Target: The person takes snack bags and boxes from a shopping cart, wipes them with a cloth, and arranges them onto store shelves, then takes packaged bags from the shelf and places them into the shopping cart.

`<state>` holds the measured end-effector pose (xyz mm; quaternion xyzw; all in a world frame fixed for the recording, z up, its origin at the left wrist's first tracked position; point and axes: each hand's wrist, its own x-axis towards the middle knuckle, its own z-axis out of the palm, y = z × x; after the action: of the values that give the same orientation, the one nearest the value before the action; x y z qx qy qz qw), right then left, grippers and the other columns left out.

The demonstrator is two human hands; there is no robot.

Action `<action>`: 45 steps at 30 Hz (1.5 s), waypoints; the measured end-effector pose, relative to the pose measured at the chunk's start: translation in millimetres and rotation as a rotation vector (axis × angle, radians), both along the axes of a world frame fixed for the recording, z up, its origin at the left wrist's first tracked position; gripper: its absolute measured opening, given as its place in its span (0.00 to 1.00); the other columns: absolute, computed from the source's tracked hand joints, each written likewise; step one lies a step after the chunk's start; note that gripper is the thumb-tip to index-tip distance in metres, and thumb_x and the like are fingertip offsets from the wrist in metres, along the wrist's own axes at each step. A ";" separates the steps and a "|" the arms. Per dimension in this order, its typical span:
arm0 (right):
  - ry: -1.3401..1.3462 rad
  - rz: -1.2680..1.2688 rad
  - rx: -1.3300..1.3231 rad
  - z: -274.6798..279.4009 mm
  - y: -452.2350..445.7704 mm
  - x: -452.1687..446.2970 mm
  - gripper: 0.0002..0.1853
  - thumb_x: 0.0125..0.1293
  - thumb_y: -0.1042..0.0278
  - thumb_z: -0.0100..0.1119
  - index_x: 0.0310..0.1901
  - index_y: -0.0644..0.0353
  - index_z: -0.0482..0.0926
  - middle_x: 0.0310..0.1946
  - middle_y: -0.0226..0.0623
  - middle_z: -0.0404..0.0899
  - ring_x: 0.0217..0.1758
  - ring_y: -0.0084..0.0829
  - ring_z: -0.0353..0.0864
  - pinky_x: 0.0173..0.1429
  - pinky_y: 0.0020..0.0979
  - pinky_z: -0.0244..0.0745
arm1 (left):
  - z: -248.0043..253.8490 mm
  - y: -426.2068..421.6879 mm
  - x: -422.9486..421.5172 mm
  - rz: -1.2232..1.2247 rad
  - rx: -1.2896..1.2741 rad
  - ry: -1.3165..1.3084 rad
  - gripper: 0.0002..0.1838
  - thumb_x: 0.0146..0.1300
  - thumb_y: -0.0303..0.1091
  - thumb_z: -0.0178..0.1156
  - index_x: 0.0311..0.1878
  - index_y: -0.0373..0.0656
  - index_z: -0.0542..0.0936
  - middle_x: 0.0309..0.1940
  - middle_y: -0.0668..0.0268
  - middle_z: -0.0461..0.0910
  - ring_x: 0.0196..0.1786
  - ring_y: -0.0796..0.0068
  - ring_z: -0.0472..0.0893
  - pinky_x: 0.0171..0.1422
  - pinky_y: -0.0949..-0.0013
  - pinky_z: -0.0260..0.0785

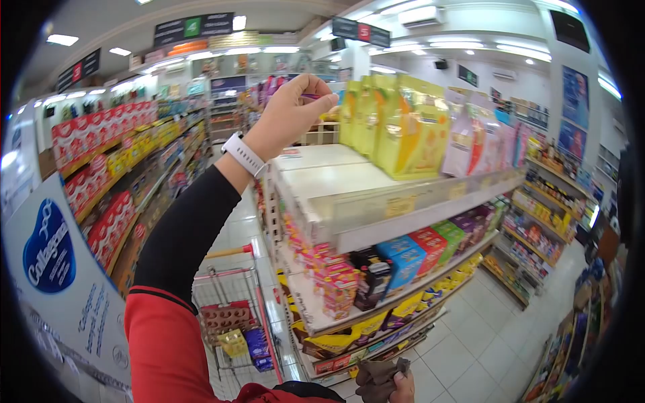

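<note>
My left hand [295, 107] is raised at the top shelf [322, 168], its fingers curled toward the thumb. Its fingertips are beside the end of a row of yellow-green pouches [413, 127]; what they pinch, if anything, I cannot make out. A white watch band [243, 154] circles that wrist. Low at the bottom edge, my right hand [402, 387] grips a crumpled dark brown cloth [379, 381]. Pink and white pouches [463, 138] stand to the right of the yellow ones. A clear plastic strip [396, 205] runs along the shelf's front edge.
A shopping cart [232, 272] with several packages stands below my left arm. Boxed goods [410, 255] fill the lower shelf. A blue-and-white sign [60, 269] rises at the left, near shelves of red packs [101, 127]. More stocked shelves [544, 221] stand at the right.
</note>
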<state>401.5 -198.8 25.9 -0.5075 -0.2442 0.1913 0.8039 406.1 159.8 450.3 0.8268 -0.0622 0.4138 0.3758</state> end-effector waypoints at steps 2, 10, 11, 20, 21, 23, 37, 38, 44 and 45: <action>0.008 0.203 0.030 -3.7 11.4 2.1 0.23 0.74 0.51 0.47 0.59 0.61 0.74 0.45 0.34 0.84 0.30 0.24 0.80 0.33 0.26 0.76 | -18.0 17.1 -36.9 0.086 0.072 -0.078 0.10 0.68 0.36 0.62 0.44 0.43 0.74 0.44 0.70 0.77 0.45 0.83 0.77 0.48 0.77 0.71; -0.046 0.503 -0.206 32.7 91.5 -39.3 0.31 0.66 0.47 0.52 0.57 0.71 0.74 0.49 0.43 0.80 0.52 0.34 0.80 0.59 0.34 0.72 | -146.8 77.0 -208.7 0.524 0.458 -0.261 0.06 0.61 0.23 0.63 0.38 0.39 0.75 0.45 0.62 0.78 0.44 0.76 0.78 0.43 0.75 0.73; -0.017 0.571 -0.240 30.8 101.6 -42.1 0.34 0.64 0.44 0.53 0.58 0.71 0.72 0.49 0.42 0.79 0.53 0.34 0.79 0.58 0.34 0.73 | -173.0 88.5 -227.0 0.564 0.456 -0.269 0.06 0.61 0.22 0.64 0.37 0.39 0.75 0.43 0.63 0.79 0.42 0.75 0.78 0.41 0.75 0.72; 0.101 0.638 -0.219 28.3 175.1 -101.0 0.30 0.71 0.50 0.46 0.63 0.71 0.68 0.57 0.40 0.75 0.61 0.32 0.73 0.67 0.34 0.64 | -571.1 166.5 -306.3 0.806 -0.338 0.363 0.12 0.59 0.35 0.66 0.39 0.36 0.77 0.29 0.56 0.81 0.32 0.60 0.81 0.37 0.61 0.72; 0.096 0.562 -0.219 21.2 176.8 -109.0 0.30 0.71 0.50 0.46 0.63 0.71 0.68 0.57 0.40 0.75 0.61 0.32 0.73 0.67 0.34 0.64 | -609.1 171.6 -308.6 0.799 -0.240 0.388 0.13 0.58 0.35 0.65 0.39 0.36 0.77 0.29 0.54 0.81 0.32 0.55 0.82 0.37 0.57 0.72; 0.036 0.457 -0.367 -5.6 173.1 -111.8 0.29 0.74 0.52 0.42 0.65 0.69 0.67 0.59 0.39 0.74 0.64 0.31 0.70 0.69 0.33 0.61 | -663.2 184.0 -311.2 0.717 -0.162 0.557 0.12 0.57 0.36 0.61 0.36 0.36 0.79 0.29 0.48 0.81 0.34 0.48 0.81 0.38 0.49 0.71; 0.533 -0.182 -0.277 32.3 74.0 -183.0 0.31 0.77 0.46 0.40 0.70 0.63 0.62 0.69 0.38 0.66 0.70 0.31 0.66 0.73 0.35 0.58 | -841.1 146.3 10.7 0.036 0.866 0.790 0.18 0.55 0.43 0.70 0.42 0.40 0.83 0.33 0.55 0.84 0.37 0.54 0.83 0.40 0.54 0.75; 0.541 -0.265 -0.219 36.3 71.5 -189.2 0.30 0.77 0.48 0.39 0.69 0.63 0.62 0.68 0.40 0.66 0.70 0.32 0.67 0.73 0.35 0.59 | -838.3 136.4 23.4 0.009 0.851 0.764 0.18 0.55 0.43 0.70 0.42 0.40 0.83 0.33 0.55 0.84 0.37 0.54 0.84 0.40 0.54 0.75; 0.576 -0.461 -0.142 55.9 69.9 -208.9 0.28 0.78 0.52 0.38 0.70 0.64 0.60 0.67 0.45 0.67 0.69 0.37 0.68 0.74 0.40 0.60 | -833.4 89.6 70.1 -0.106 0.734 0.673 0.16 0.55 0.43 0.70 0.39 0.41 0.83 0.33 0.54 0.84 0.37 0.53 0.84 0.38 0.54 0.75; 0.552 -0.459 -0.102 53.6 71.4 -208.8 0.28 0.78 0.52 0.38 0.70 0.64 0.60 0.66 0.45 0.67 0.69 0.37 0.68 0.74 0.40 0.60 | -834.7 84.9 74.3 -0.115 0.710 0.668 0.15 0.55 0.43 0.70 0.39 0.41 0.83 0.33 0.54 0.84 0.36 0.53 0.84 0.38 0.53 0.75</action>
<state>192.7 -127.4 79.5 -0.5179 0.1124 0.1475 0.8351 480.4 244.7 -384.4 0.9866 -0.1212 0.0579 0.0925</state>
